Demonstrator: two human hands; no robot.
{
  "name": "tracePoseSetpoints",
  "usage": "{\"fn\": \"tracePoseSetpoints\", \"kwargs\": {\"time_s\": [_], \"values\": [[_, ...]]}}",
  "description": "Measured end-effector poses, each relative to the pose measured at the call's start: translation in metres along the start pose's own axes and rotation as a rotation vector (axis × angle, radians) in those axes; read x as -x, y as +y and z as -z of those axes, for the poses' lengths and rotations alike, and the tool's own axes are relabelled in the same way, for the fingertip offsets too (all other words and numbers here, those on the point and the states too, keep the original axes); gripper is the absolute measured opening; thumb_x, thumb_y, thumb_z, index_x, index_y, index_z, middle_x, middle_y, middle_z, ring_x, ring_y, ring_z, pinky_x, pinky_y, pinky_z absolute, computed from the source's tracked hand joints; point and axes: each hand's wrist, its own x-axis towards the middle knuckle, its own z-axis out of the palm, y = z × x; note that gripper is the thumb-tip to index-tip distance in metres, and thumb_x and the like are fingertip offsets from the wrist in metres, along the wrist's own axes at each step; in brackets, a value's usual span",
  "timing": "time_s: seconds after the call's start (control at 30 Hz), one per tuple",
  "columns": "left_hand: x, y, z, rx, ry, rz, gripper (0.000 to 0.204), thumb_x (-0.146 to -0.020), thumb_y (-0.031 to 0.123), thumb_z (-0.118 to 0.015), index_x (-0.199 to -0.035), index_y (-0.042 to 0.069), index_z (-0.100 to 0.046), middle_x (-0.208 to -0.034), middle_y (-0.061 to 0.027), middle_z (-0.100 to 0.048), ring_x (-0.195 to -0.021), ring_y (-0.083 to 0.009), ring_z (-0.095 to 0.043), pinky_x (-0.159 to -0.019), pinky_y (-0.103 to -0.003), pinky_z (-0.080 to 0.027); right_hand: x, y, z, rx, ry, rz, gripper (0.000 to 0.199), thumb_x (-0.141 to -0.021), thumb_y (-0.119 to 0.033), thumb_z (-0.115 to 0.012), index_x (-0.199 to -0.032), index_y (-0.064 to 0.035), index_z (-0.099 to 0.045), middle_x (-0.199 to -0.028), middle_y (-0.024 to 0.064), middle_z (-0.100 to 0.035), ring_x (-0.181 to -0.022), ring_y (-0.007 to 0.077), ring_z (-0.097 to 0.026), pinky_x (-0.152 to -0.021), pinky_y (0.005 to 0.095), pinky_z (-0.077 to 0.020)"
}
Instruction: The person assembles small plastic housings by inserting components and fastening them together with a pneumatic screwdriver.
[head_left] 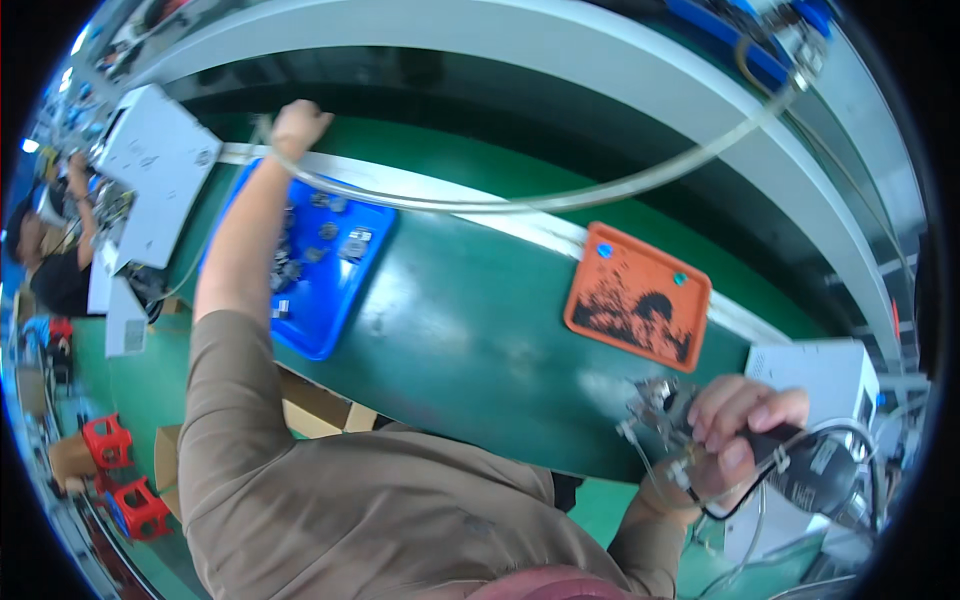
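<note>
My left arm (240, 250) stretches forward across the blue tray. At its end my left hand (300, 128) is curled over the far side of the bench, beside a clear tube (560, 200); whatever its fingers may hold is hidden. Small dark and silvery metal parts (328, 232) lie in the blue tray (340, 310). On the right, my right hand (735, 425) wraps round a black cylindrical device (815, 475) with thin cables and tubes. A metal fixture (655, 400) sits just beyond those fingers.
An orange tray (590, 240) with black bits and two small caps lies on the green bench (470, 310). White machine housings (160, 175) stand at left and right. Another person (65, 255) works at far left. Red stools (135, 510) and a cardboard box (310, 405) are below.
</note>
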Motion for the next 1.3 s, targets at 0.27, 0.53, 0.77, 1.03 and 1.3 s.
{"fn": "tracePoseSetpoints", "kwargs": {"time_s": [0.27, 0.53, 0.77, 1.03, 1.3], "values": [[-0.009, 0.014, 0.023, 0.066, -0.149, -0.290, 0.042, -0.096, 0.031, -0.072, -0.123, -0.001, -0.070, -0.112, -0.0187, -0.076, -0.105, -0.0276, -0.074, -0.094, -0.037, -0.055, -0.018, 0.024, 0.022, -0.132, -0.109, 0.001, 0.038, -0.099, -0.034, -0.070, -0.121, -0.0125, -0.048, -0.081, 0.0050, -0.057, -0.070, 0.0199, -0.055, -0.066, 0.0369, -0.0449], [0.231, 0.200, 0.118, 0.502, -0.118, -0.850, 0.018, -0.087, 0.011, -0.078, -0.099, 0.001, -0.072, -0.105, -0.0136, -0.075, -0.096, -0.0293, -0.073, -0.088, -0.036, -0.056, -0.019, 0.032, 0.017, -0.209, -0.209, -0.012, 0.035, -0.101, -0.041, -0.065, -0.119, -0.0125, -0.054, -0.081, 0.0010, -0.058, -0.072, 0.0158, -0.056, -0.066, 0.0314, -0.0406], [0.328, 0.278, 0.057, 0.637, -0.284, -1.146, 0.014, -0.080, 0.017, -0.079, -0.084, 0.006, -0.072, -0.100, -0.0070, -0.073, -0.090, -0.0255, -0.068, -0.080, -0.039, -0.055, -0.014, 0.030, 0.008, -0.167, -0.293, -0.038, 0.043, -0.102, -0.043, -0.063, -0.131, -0.0126, -0.054, -0.082, 0.0019, -0.059, -0.071, 0.0156, -0.057, -0.062, 0.0303, -0.0431], [0.332, 0.279, 0.020, 0.857, -0.199, -1.231, 0.016, -0.080, 0.019, -0.079, -0.091, 0.007, -0.076, -0.103, -0.0023, -0.072, -0.092, -0.0212, -0.064, -0.084, -0.036, -0.051, -0.016, 0.042, 0.009, -0.257, -0.345, -0.049, 0.041, -0.100, -0.045, -0.064, -0.125, -0.0132, -0.055, -0.083, 0.0014, -0.060, -0.071, 0.0144, -0.059, -0.062, 0.0290, -0.0448], [0.331, 0.277, 0.009, 0.882, -0.132, -1.229, 0.015, -0.080, 0.016, -0.079, -0.092, 0.008, -0.078, -0.108, -0.0021, -0.076, -0.090, -0.0205, -0.064, -0.086, -0.037, -0.052, -0.016, 0.051, 0.007, -0.226, -0.315, -0.073, 0.041, -0.099, -0.047, -0.065, -0.121, -0.0133, -0.056, -0.082, 0.0009, -0.059, -0.071, 0.0141, -0.058, -0.064, 0.0284, -0.0428]]}}
